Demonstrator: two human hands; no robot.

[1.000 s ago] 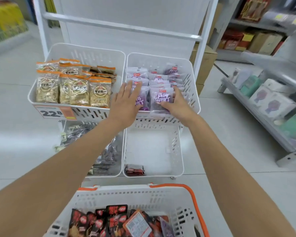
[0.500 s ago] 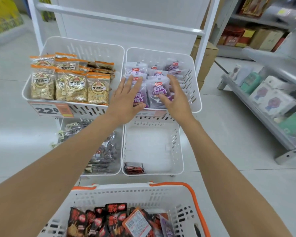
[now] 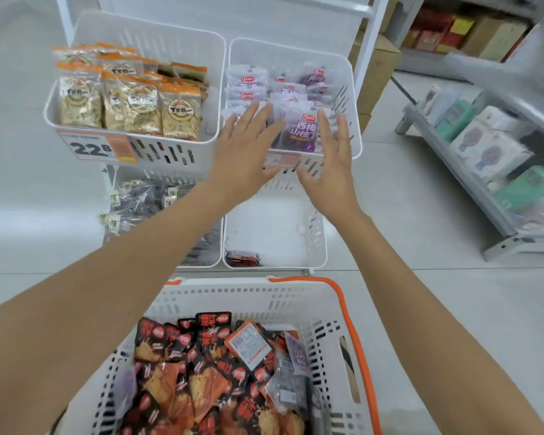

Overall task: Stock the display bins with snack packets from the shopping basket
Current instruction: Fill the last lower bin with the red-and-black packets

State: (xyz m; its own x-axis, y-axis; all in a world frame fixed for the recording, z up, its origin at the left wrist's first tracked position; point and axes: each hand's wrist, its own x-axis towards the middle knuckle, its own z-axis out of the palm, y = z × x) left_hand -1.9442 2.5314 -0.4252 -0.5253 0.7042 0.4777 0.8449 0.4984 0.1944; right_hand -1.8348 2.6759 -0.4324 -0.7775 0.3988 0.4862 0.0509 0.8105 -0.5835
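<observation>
Purple snack packets [image 3: 302, 130] stand in rows in the upper right display bin [image 3: 350, 92]. My left hand [image 3: 242, 155] hovers with straight fingers over the bin's front left, holding nothing. My right hand [image 3: 333, 164] is spread flat at the bin's front right, beside the front packet, also holding nothing. Below, the white shopping basket [image 3: 258, 296] with an orange handle holds several black-and-red snack packets [image 3: 208, 372] and a purple one [image 3: 299, 356].
The upper left bin [image 3: 214, 89] holds orange-topped nut packets [image 3: 129, 98] above a 22.8 price tag [image 3: 91, 149]. The lower left bin holds dark packets [image 3: 145, 202]. The lower right bin [image 3: 277, 227] has one red packet [image 3: 244, 258]. A shelf of boxes [image 3: 490, 146] stands right.
Both hands have drawn back from the purple packets toward me and now spread flat above the bin's front edge. The view has tilted down, showing more of the basket.
</observation>
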